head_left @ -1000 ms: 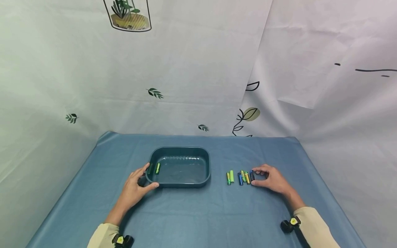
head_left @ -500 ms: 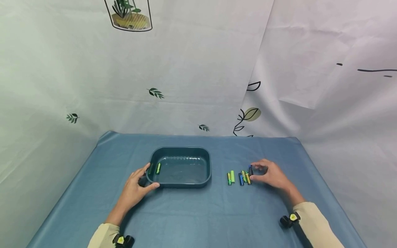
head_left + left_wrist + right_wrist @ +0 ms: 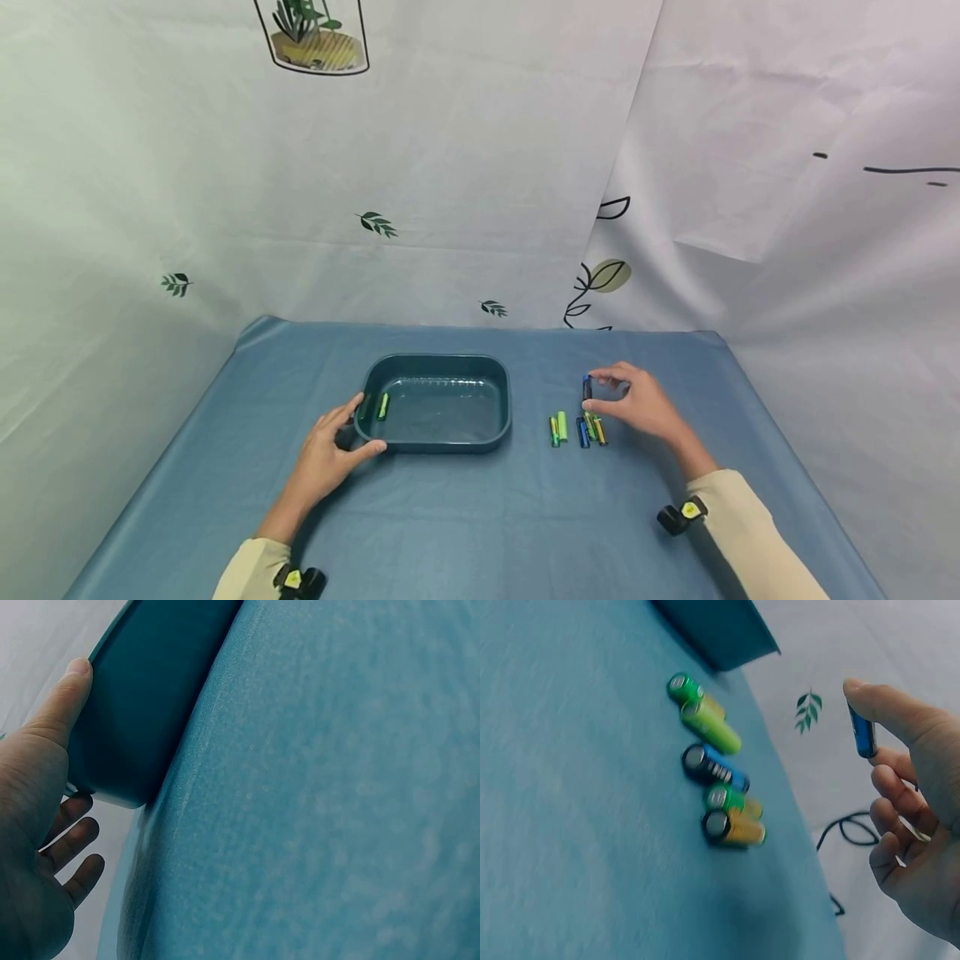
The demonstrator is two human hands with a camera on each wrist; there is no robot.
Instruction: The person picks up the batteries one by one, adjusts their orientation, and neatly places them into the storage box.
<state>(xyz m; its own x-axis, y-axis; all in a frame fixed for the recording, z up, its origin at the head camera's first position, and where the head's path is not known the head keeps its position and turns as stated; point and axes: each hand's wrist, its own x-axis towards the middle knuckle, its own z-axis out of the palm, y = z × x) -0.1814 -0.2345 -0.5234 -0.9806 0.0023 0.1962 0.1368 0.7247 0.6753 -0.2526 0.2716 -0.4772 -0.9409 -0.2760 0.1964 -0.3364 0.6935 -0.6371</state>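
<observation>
My right hand (image 3: 636,402) pinches a dark blue battery (image 3: 587,388) between thumb and fingertips, raised above the table. In the right wrist view that battery (image 3: 864,736) hangs tilted under the thumb. Just below the hand lie a blue and black battery (image 3: 582,432), a green one (image 3: 590,426) and a gold one (image 3: 601,432). My left hand (image 3: 321,457) rests against the left end of a dark teal tray (image 3: 435,447), thumb at its front edge and fingers extended along the left side. Inside the tray, near its left wall, lies one green battery (image 3: 383,407).
Left of the batteries under my right hand, a green and gold battery (image 3: 554,432) lies beside a lime green battery (image 3: 562,427). A blue cloth (image 3: 480,525) covers the table. A pale patterned curtain (image 3: 480,167) hangs behind it.
My right hand has lifted the dark blue battery from the right end of the row and moved it left and away from me. The left hand and tray have stayed in place.
</observation>
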